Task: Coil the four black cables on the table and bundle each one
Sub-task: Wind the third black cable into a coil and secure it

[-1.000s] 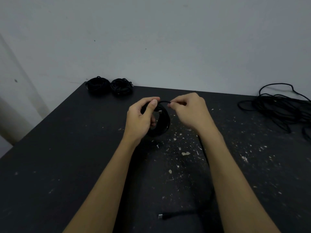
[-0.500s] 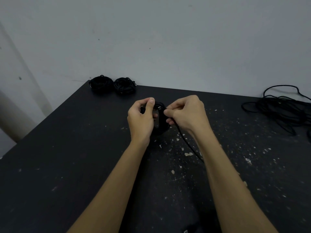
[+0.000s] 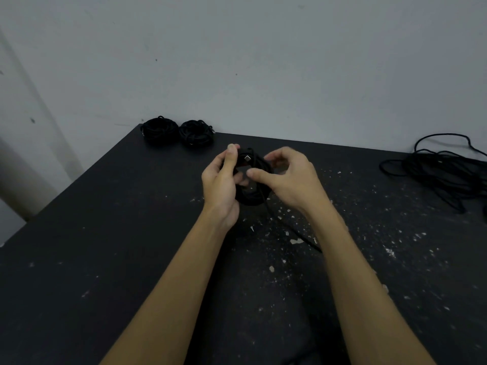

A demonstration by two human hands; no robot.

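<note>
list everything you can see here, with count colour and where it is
bundled cable coils: 2, black, side by side at the far left corner of the table by the wall
cable coil in hand: 1, black, held above the table centre, a silver connector tip at its top, a loose tail trailing toward the near edge
loose cable pile: 1, black, uncoiled, far right of the table
table: 1, black, speckled with pale flecks, mostly right of centre
wall: 1, grey-white, behind the table
left hand: 1, grips the coil, thumb up beside the connector
right hand: 1, fingers curled at the coil's right side; whether it pinches the cable is unclear
</note>
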